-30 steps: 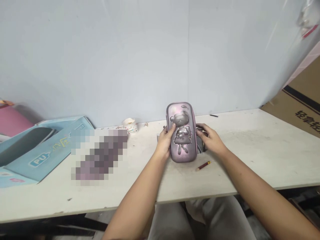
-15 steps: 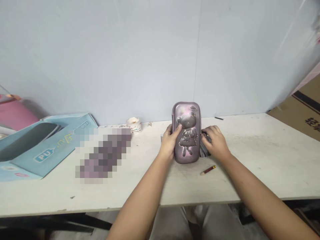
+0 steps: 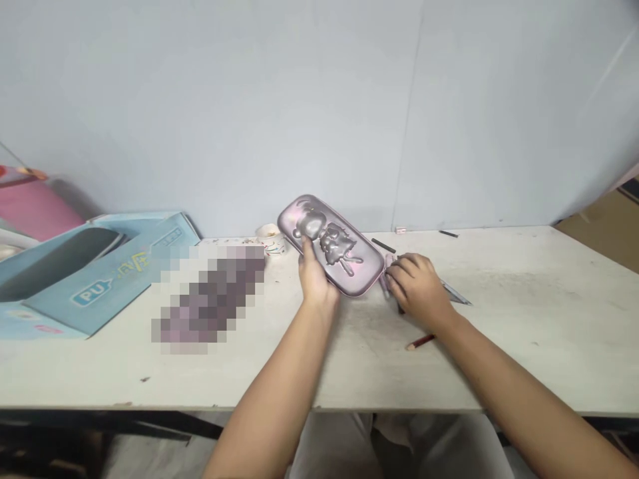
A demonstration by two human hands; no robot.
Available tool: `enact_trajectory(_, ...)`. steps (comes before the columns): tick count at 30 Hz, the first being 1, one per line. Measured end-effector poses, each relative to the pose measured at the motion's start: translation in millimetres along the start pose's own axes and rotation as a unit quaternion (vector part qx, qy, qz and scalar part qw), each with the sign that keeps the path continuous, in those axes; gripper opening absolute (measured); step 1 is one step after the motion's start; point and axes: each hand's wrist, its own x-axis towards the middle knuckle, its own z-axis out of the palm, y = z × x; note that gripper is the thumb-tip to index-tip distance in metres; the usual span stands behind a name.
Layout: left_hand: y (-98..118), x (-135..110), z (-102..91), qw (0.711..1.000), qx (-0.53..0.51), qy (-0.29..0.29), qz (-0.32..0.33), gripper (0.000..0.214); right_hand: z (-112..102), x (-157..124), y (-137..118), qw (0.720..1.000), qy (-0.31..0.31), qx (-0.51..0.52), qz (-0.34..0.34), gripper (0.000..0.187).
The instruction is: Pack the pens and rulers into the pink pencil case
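Narrow, firm grip: the left hand [image 3: 314, 276] closes on the near long edge of a pencil case [image 3: 330, 246], its fingertips reaching up against the moulded face. The hard, pinkish-silver case has a raised bear figure on top and is held tilted over a white table [image 3: 499, 372], its long side running diagonally with the upper end pointing left. The right hand [image 3: 417, 289] sits curled at the case's lower right end, touching it; whether it grips the case or only rests there, I cannot tell.

A grey pointed piece [image 3: 456, 296] sticks out just beyond the right hand, too partly hidden to name. A red pencil [image 3: 420, 342] lies just in front of that hand. Behind the case are a black stick [image 3: 383, 245], a small white eraser [image 3: 400, 230] and a second dark stick [image 3: 448, 233]. Left of the case, a torn paper cup [image 3: 269, 238] stands by the wall, near a pixelated blurred object [image 3: 207, 299]. Further left lies a blue printed box [image 3: 100, 279], with a pink item [image 3: 34, 209] beyond it. A cardboard box [image 3: 594, 233] shows at far right.
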Motion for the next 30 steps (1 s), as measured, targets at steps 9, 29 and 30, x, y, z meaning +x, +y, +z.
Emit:
enact_trajectory(9, -28.3, -16.5, -1.5, 0.965, 0.153, -0.121, -0.178, 0.035, -15.8, -13.6, 51.6, 0.942, 0.21, -0.032, 0.26, 0.024)
enact_trajectory(29, -29.3, -21.7, 3.3, 0.986, 0.042, -0.124, -0.101, 0.033, 0.1, -0.9, 7.1, 0.994, 0.044, 0.03, 0.1, 0.027)
enact_trajectory(30, -26.3, -20.7, 2.7, 0.985, 0.052, -0.129, -0.1, 0.035, -3.4, -1.1, 8.2, 0.99, 0.06, 0.043, 0.117, 0.028)
